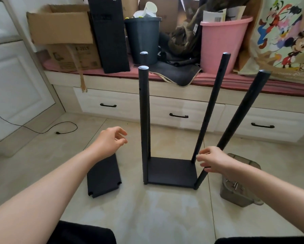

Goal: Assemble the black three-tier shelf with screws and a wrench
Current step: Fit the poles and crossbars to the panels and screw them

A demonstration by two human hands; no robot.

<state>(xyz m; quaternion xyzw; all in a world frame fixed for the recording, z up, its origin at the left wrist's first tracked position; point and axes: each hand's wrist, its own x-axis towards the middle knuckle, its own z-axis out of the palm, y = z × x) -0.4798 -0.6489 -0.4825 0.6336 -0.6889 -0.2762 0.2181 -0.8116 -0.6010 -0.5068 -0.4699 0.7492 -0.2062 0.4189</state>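
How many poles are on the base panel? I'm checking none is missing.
4: front-left pole, back-left pole mostly hidden behind it, back-right pole, front-right pole leaning by the right hand.

Pale tiled floor (pixel 165 208), white drawer bench (pixel 179 110) with red cushion (pixel 218 80), white cabinet door (pixel 15 92), daylight

The shelf poles (pixel 144 120) and the base panel (pixel 170 171) look like matt black metal (smooth, little shine). The floor tiles (pixel 165 208) are glossy. The container (pixel 239 192) is translucent plastic, holding shiny metal screws (pixel 234 184).
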